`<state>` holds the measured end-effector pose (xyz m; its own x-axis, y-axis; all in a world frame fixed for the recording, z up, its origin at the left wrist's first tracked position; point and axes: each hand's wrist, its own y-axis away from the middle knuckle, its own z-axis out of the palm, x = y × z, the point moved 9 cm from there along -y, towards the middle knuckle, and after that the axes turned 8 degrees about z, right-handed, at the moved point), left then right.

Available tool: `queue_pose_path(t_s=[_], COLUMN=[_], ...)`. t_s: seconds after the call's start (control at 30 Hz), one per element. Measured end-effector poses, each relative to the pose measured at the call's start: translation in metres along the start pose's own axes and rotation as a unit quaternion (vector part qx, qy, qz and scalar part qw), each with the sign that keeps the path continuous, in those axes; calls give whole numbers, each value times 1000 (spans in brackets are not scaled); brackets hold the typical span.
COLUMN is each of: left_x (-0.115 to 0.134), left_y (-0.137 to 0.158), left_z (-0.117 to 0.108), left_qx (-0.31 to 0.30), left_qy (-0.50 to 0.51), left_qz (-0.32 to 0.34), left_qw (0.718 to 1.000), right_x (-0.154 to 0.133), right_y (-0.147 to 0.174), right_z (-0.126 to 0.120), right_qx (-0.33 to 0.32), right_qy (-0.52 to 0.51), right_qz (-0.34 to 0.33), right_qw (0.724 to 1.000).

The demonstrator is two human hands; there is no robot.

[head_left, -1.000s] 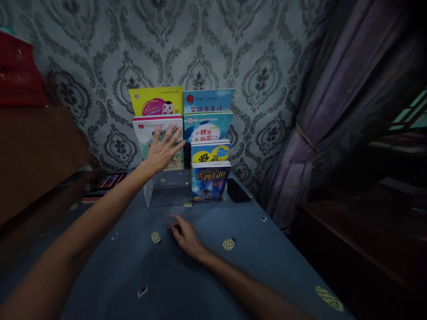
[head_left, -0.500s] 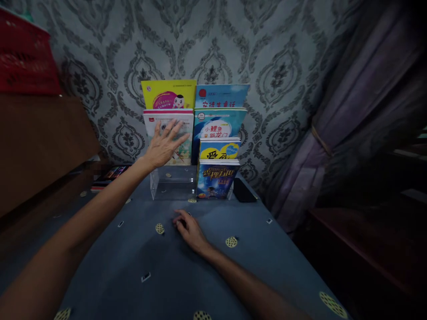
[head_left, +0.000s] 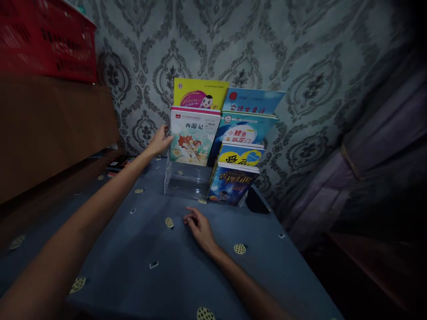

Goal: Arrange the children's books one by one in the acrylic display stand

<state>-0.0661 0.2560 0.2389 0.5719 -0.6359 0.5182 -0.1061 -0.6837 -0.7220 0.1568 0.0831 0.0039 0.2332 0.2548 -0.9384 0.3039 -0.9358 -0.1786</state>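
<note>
My left hand (head_left: 160,141) is at the left edge of a white picture-covered book (head_left: 191,140), thumb and fingers apart, seemingly touching the edge without gripping it. That book stands in a clear tiered acrylic rack (head_left: 187,186), in front of a yellow book (head_left: 200,91). The rack's right column holds a light blue book (head_left: 255,100), a teal book (head_left: 245,129), a yellow-and-blue book (head_left: 240,155) and dark blue books (head_left: 231,184) at the front. My right hand (head_left: 200,229) rests on the tablecloth before the rack, fingers loosely bent and holding nothing.
The table wears a blue patterned cloth (head_left: 133,249). A dark flat object (head_left: 257,201) lies right of the rack, and a few books (head_left: 119,164) lie at left. A red basket (head_left: 66,42) sits on a brown box (head_left: 60,129). A tied curtain (head_left: 330,178) hangs at right.
My left hand has moved from the front of the white book to its left edge, uncovering the cover. The view has turned left and tilted; my right hand stays on the table.
</note>
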Motion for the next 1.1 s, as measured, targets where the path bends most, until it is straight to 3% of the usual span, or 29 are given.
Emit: queue_pose_path(t_s=[0.2,0.33,0.47,0.6,0.73,0.87,1.1], left_x=[-13,-23,-50,-90,-122,-137,-147], left_y=[-8,8,65,142,185,191,175], left_z=[23,17,0,-28,-54,-61,-44], left_qx=[-26,-37,-61,-96,-139,-172,-187], left_qy=[60,-42,-176,-300,-368,-400,-429], left_qz=[-43,-66,-109,-187,-238,-243,-229], left_qw=[997,996,976,930,888,867,853], right_x=[1,6,11,13,10,8,8], right_y=[-1,-2,-3,-3,-3,-3,-2], right_z=[-2,-1,-1,-1,-1,-3,-2], right_qx=[4,-5,-13,-16,-18,-7,-9], right_qy=[-8,-34,-42,-35,-20,-15,-8], right_qz=[8,16,24,32,33,31,38], right_qw=[1000,999,999,999,999,999,999])
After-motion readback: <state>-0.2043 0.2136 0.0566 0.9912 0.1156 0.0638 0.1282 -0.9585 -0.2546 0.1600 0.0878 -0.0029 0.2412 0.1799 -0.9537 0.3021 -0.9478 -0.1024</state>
